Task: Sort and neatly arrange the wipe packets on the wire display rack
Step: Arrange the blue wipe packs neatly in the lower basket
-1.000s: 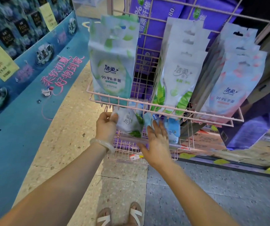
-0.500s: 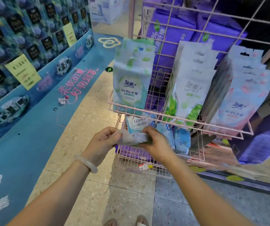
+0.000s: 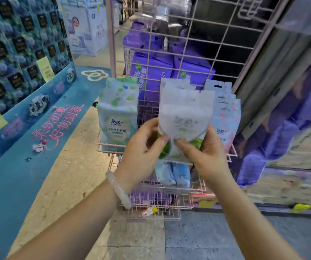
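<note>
1. The left hand [image 3: 141,147] pinches the lower left edge of a white wipe packet with green leaf print [image 3: 184,124], thumb on the front face and fingers curled behind it
2. The right hand [image 3: 203,154] grips the same packet at its lower right edge, thumb pressed on the front near the green print, fingers wrapped round the back
3. That packet stands upright in front of the middle stack on the upper shelf of the pink wire display rack [image 3: 169,44]; whether it touches the white packets [image 3: 177,85] behind it cannot be told, since the view is blurred there
4. To the left on the same shelf stands a stack of green-and-white wipe packets marked 99.9% [image 3: 118,113], upright and leaning slightly back against the grid
5. To the right, a stack of pink-and-blue wipe packets [image 3: 226,117] stands just beside the held packet, partly hidden behind it and the right hand
6. Below the hands, on the lower shelf, small blue wipe packets [image 3: 173,173] stand side by side
7. A pale bangle [image 3: 118,188] sits on the left wrist
8. Large purple tissue packs [image 3: 151,68] are stacked behind the grid
9. A blue promotional floor banner with pink lettering [image 3: 57,121] runs along the left, and a small yellow-and-red price tag [image 3: 149,211] hangs at the bottom shelf's front edge
</note>
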### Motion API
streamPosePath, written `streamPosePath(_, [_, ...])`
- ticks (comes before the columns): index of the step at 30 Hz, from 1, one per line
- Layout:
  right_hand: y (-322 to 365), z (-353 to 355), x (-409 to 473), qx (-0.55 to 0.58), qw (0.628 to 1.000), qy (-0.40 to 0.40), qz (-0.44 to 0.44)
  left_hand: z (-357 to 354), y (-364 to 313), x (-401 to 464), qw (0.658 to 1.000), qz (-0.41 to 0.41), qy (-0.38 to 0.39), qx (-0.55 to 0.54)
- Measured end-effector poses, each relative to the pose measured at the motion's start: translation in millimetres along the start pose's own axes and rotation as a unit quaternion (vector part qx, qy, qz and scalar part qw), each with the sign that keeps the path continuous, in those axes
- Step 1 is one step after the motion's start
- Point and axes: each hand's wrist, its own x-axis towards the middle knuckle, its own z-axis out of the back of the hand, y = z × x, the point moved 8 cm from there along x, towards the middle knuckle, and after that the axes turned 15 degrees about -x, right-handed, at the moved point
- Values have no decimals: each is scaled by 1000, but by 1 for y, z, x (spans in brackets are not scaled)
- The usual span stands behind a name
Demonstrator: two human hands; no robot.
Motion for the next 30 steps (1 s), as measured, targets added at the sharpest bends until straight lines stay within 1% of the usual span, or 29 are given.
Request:
streamPosePath(2, [15,11,21,-49,998,-39,14,-5,-11,29,999,-14,-17,37])
streamPosePath(4, [14,18,35,-128,990,-62,-7,-6,-2,50,993,9,-23,112])
streamPosePath(6, [-2,18,39,-224,971,-43,-66,-5,19,54,977,62,-4,205])
streamPosePath(7, [-12,16,38,-250,963,-27,-97,-4,28,53,968,81,1,239])
streamPosePath(9, [-25,13,35,-236,963,-8,-127,1,37,50,960,95,-18,262])
streamPosePath(11, [-29,10,36,-177,974,0,-139,3,43,51,966,130,-36,219])
streamPosePath(14, [-34,4,43,-66,982,34,-173,-6,58,53,972,226,-31,61])
streamPosePath(16, [-41,-1,46,4,978,55,-203,-14,63,57,966,255,-23,-22])
streamPosePath(18, [-48,-5,48,40,970,62,-234,-22,64,61,964,259,-5,-65])
streamPosePath(21, [-50,-11,53,23,967,56,-248,-30,61,66,972,222,4,-79])
streamPosePath(24, [-41,-12,65,34,977,12,-209,-24,58,75,978,187,-14,-96])
streamPosePath(26, [-36,-11,68,46,983,-13,-177,-23,58,79,981,167,1,-101])
streamPosePath(28, [-40,-11,64,32,985,-11,-168,-23,61,77,982,164,25,-91])
streamPosePath(30, [-46,-11,60,17,986,-7,-167,-19,70,74,981,174,18,-79])
